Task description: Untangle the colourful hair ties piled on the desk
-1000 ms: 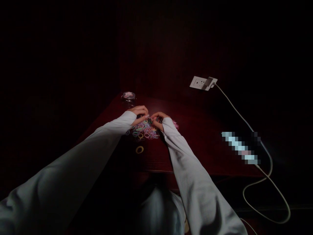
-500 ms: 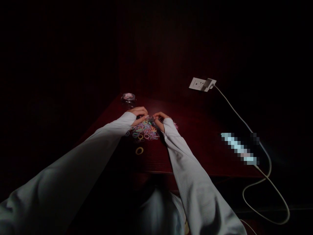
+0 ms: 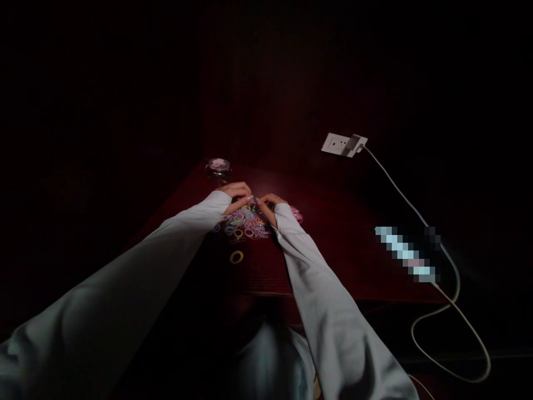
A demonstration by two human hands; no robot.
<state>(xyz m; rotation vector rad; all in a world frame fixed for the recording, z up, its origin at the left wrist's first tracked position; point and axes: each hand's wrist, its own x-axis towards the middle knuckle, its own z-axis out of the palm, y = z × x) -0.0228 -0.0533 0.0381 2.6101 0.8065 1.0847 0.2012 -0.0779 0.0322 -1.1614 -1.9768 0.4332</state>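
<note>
Colourful hair ties [image 3: 247, 223] lie in a loose pile on the dark red table. Over the pile's far edge, my left hand [image 3: 238, 193] has its thumb and fingertips pinched together. My right hand [image 3: 270, 206] faces it from the right, thumb and forefinger also closed, the tips nearly meeting those of the left. Whatever is between the fingers is too small and dim to make out. One yellow hair tie [image 3: 236, 257] lies apart, nearer to me. Some pink hair ties [image 3: 297, 214] show beyond my right wrist.
A round, clear-looking container with a pink-marked lid [image 3: 219, 164] stands at the table's far left. A wall socket [image 3: 335, 145] holds a charger [image 3: 357, 144], whose white cable [image 3: 393, 180] loops down on the right. A blurred-out bright object [image 3: 406, 254] lies at the table's right side.
My right hand has shifted slightly left, bringing its fingertips closer to my left hand's, and more pink hair ties show beside its wrist. My left hand has hardly moved.
</note>
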